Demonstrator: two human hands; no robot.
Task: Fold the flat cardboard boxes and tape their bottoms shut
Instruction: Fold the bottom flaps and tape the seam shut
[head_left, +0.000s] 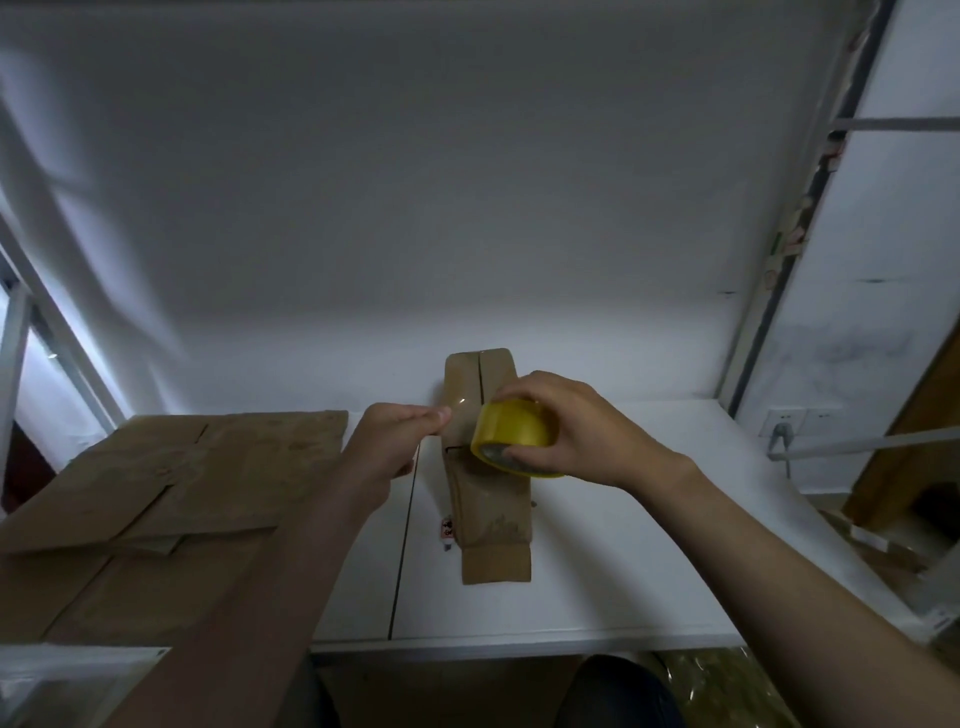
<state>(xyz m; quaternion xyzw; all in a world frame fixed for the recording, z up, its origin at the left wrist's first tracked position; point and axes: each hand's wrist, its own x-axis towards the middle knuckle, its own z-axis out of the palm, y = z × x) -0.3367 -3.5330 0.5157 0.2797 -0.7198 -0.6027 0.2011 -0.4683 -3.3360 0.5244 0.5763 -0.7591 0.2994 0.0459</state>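
Yellow tape roll (511, 434) sits clamped in the right grip (566, 423) over the box (493, 519) at desk (623, 571) centre. The left grip (397, 444), at 9 o'clock, pinches the tape end (460, 404). Best pulled taut, centred on the seam (480, 379).

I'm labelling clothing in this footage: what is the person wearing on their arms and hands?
The left forearm and right forearm are bare to the frame's edge, no sleeves in view. The left hand and right hand have no gloves; no watch, bracelet or ring is visible.
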